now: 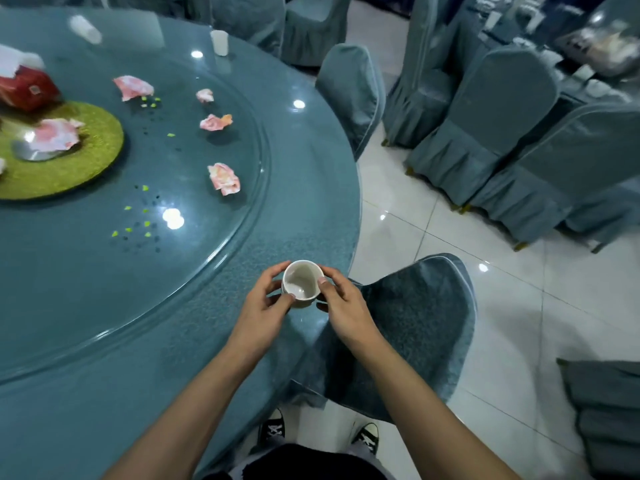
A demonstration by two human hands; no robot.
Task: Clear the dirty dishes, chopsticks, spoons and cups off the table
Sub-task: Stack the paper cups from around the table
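At ten o'clock from the hands, well out on the surface (86, 306), a green mat (86, 168) and several crumpled pink napkins (224, 179) lie on the glass; they are not crockery and can wait.

The left hand (266, 301) curls round the left side of a small white cup (302, 281), with its thumb at the near rim. The cup sits right at the surface's edge, at five o'clock of the round top, tipped a little towards the person. I cannot tell whether its base is lifted or touching.

The right hand (346, 306) pinches the right side, thumb on the rim.

One hand would likely do: level the cup, shift it into a single grip, and swing clear of the chair (426, 323) at three o'clock. That frees a hand for the far cup (220, 43) at twelve o'clock.
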